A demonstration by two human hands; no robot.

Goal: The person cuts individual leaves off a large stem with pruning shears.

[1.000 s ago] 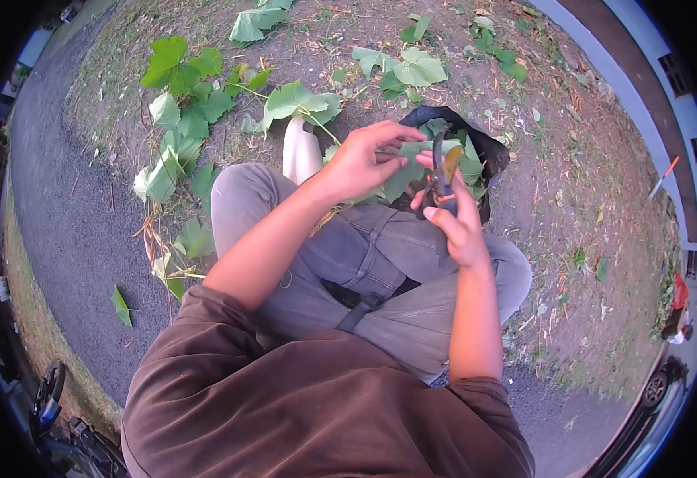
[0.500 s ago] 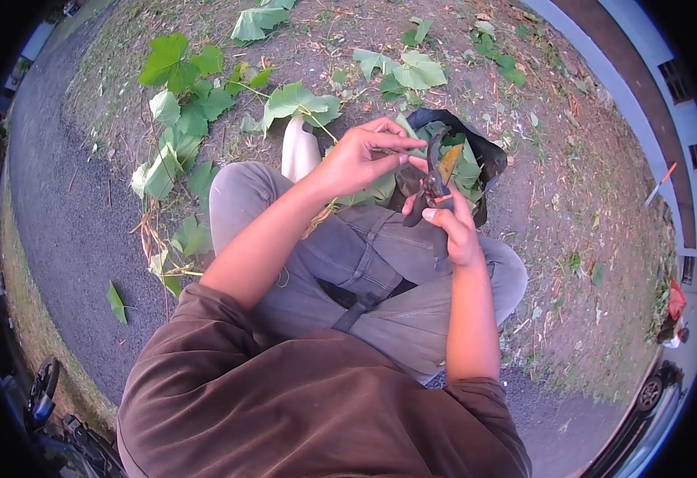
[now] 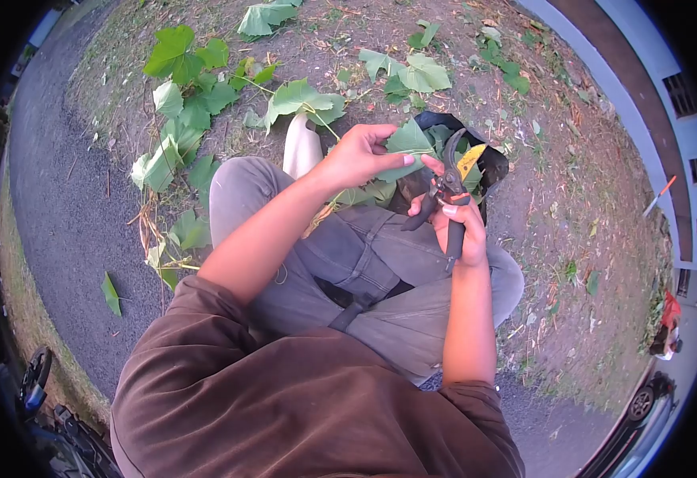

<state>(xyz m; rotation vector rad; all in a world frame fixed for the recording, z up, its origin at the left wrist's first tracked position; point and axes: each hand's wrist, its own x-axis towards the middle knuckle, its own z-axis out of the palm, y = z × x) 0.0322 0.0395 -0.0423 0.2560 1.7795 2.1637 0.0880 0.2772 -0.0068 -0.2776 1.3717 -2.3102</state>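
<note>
Between the thumb and fingers of my left hand (image 3: 358, 159) is a green lobed leaf (image 3: 409, 140), pinched at its edge. My right hand (image 3: 464, 227) is wrapped round a pair of pruning shears (image 3: 447, 185) with dark handles and one yellow-faced blade. The shears' blades point away from me and stand apart. A fingertip of my right hand lies close to the leaf's lower edge; whether it touches is hard to tell. Just beyond both hands, a black bag (image 3: 493, 163) stands open with green leaves inside, partly hidden by the shears.
Leafy vine cuttings (image 3: 175, 135) lie on the ground ahead and left. More loose leaves (image 3: 424, 73) are scattered farther ahead. A paved strip (image 3: 70, 199) runs along the left. An orange-tipped stick (image 3: 661, 195) lies far right, near a building wall.
The leaf in my left hand has turned its broad face into view. My right hand has rotated, bringing the shears more upright with the yellow blade showing.
</note>
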